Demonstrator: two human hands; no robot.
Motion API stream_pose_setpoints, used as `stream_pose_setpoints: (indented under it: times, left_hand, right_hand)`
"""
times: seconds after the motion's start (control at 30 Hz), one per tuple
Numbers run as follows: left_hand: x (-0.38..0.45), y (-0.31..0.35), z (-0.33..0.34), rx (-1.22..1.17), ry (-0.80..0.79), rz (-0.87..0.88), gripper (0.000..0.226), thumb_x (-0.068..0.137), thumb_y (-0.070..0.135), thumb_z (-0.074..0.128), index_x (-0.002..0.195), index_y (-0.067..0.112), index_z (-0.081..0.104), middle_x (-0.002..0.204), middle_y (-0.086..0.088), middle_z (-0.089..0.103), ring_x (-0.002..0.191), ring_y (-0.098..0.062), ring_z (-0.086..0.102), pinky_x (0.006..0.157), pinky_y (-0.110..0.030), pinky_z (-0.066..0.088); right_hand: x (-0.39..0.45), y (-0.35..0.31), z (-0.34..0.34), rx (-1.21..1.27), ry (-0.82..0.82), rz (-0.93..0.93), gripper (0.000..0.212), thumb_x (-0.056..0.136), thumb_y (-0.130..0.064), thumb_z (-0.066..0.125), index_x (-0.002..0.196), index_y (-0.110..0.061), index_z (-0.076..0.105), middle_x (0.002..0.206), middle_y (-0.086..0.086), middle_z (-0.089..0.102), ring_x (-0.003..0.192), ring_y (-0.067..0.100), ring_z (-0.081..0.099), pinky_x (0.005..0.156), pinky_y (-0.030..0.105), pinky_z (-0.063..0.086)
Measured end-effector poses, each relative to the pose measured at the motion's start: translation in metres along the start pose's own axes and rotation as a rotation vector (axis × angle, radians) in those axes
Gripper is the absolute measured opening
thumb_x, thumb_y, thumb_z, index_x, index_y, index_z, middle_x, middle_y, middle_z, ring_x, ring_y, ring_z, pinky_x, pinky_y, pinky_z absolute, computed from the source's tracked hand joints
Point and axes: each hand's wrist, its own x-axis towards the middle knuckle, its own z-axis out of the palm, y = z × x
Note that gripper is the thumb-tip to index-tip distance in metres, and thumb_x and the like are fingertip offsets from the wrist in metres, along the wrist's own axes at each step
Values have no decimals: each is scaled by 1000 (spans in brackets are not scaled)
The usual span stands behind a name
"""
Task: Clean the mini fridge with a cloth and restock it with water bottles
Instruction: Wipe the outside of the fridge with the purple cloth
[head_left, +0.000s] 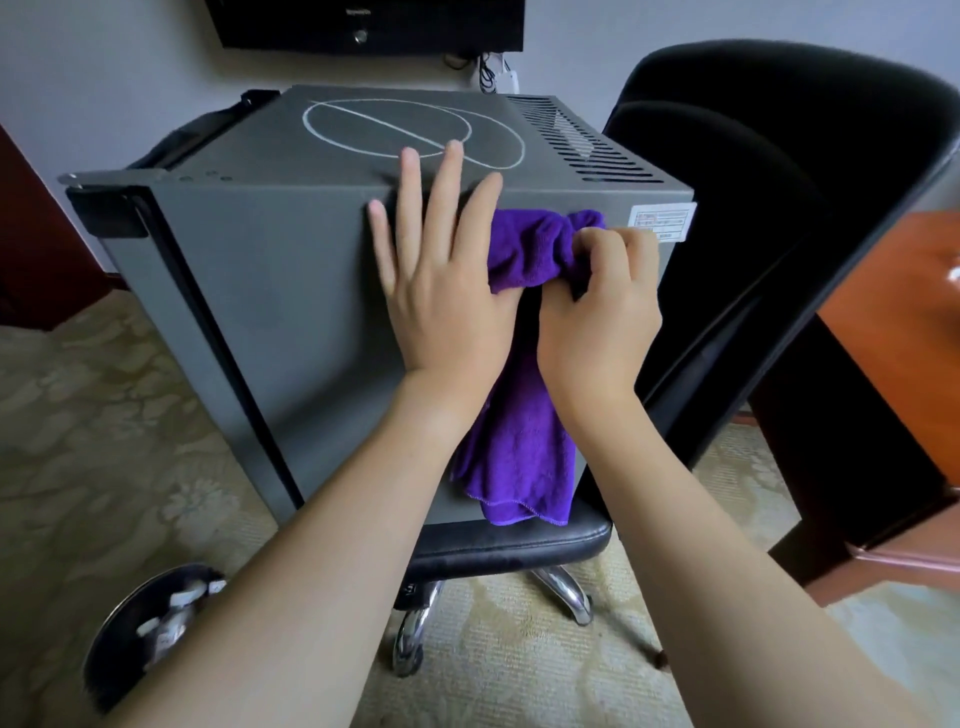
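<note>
A grey mini fridge (270, 291) stands on the seat of a black office chair, its side panel facing me and its door at the left edge. My left hand (441, 275) lies flat with straight fingers on the upper part of that side panel, fingertips reaching over the top edge. My right hand (597, 306) grips a bunched purple cloth (524, 447) against the panel just right of the left hand. The cloth's loose end hangs down to the chair seat. No water bottles are in view.
The black office chair (779, 218) has its backrest behind the fridge at the right and chrome legs (566, 587) below. A wooden desk (893, 322) stands at the right. A round black bin (156, 623) sits on the patterned carpet at lower left.
</note>
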Motion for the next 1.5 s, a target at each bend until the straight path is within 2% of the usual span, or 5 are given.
stream_pose_setpoints:
  times: [0.3, 0.5, 0.73, 1.03, 1.5]
  left_hand:
    - [-55, -6, 18, 79, 3, -25, 71, 80, 26, 76, 145, 13, 49, 159, -16, 34, 149, -38, 26, 121, -53, 20]
    - [-94, -16, 35, 42, 3, -70, 73, 83, 23, 79, 146, 9, 45, 158, -21, 33, 149, -37, 21, 123, -43, 14]
    - [-144, -33, 55, 83, -26, -86, 78, 82, 28, 79, 147, 11, 38, 157, -20, 36, 148, -34, 18, 123, -42, 12]
    - [-214, -45, 82, 147, -64, -125, 83, 79, 12, 78, 148, 16, 33, 157, -15, 36, 149, -29, 11, 123, -46, 13]
    - [-292, -54, 111, 177, -197, -204, 98, 77, 4, 69, 151, 27, 10, 158, -8, 15, 148, -30, 0, 123, -44, 1]
  right_hand:
    - [-50, 41, 6, -36, -77, 34, 23, 68, 3, 64, 89, -5, 65, 100, 9, 61, 76, 21, 54, 60, 27, 33]
    - [-84, 65, 11, -36, -133, 93, 19, 71, 0, 64, 89, -7, 66, 101, 8, 61, 75, 20, 55, 60, 29, 36]
    - [-126, 92, 20, -38, -159, 109, 20, 71, 4, 64, 88, -6, 66, 100, 9, 61, 79, 16, 52, 59, 29, 39]
    - [-184, 130, 28, -53, -231, 124, 19, 70, 5, 61, 87, -2, 67, 99, 13, 62, 84, 16, 52, 59, 30, 42]
    - [-248, 182, 33, -84, -370, 281, 16, 67, 4, 60, 82, -1, 64, 90, 14, 59, 75, 15, 47, 62, 26, 37]
